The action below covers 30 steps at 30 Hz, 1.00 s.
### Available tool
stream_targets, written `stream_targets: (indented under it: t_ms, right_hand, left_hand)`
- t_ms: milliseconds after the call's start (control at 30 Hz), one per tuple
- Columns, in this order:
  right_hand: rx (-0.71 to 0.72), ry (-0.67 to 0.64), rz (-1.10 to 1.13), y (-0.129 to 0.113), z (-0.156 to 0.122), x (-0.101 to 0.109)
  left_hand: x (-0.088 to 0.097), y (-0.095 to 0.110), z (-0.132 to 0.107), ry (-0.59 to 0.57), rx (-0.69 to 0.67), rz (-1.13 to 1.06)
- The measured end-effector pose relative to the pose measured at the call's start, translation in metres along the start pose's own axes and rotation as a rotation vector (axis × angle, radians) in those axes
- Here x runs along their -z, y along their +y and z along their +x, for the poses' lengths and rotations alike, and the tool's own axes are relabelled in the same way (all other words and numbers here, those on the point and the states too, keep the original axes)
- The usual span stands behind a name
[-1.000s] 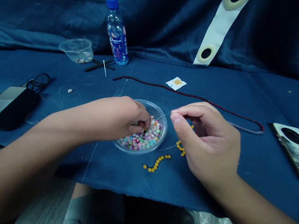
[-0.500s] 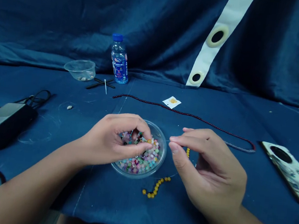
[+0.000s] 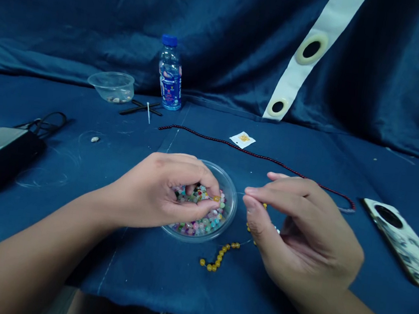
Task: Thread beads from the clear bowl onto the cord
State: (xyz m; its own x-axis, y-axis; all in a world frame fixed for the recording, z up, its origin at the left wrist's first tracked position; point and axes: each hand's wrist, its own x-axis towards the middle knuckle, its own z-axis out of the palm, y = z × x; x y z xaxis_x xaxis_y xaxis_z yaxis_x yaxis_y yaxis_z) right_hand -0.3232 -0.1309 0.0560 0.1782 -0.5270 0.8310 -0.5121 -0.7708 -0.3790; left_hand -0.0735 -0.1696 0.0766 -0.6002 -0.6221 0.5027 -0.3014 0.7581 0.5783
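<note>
Quick note: my left grip is down in the clear plastic bowl, clenched, with thumb and fingers pinching a small amber bead just above the mixed pastel beads. The bowl sits on the blue cloth between my hands. My right grip is just right of the bowl, thumb and forefinger closed to a point. A fine clear thread shows faintly nearby, but it's too thin for me to tell whether they're holding it. A loose line of amber beads lies on the cloth below the bowl, and more are partly hidden behind my right hand.

Best handling, I'd say: keep the pinch firm but light and stay low over the bowl, so a slipped bead drops back in. Keep the right fingers steady too, so the thread doesn't wander.
</note>
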Motion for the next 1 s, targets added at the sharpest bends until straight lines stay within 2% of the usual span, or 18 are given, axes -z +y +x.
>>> stream_targets:
  t_ms: [800,1000]
  right_hand:
    - [0.029,-0.027,-0.018,0.0014,0.0022,-0.0008]
    - [0.048,-0.114,0.002,0.0032,0.0008,-0.0055]
  left_hand:
    - [0.0005,-0.0015,-0.0029,0.003,-0.007,0.027]
    - [-0.0006,-0.0015,-0.0021,-0.004,-0.051,0.060]
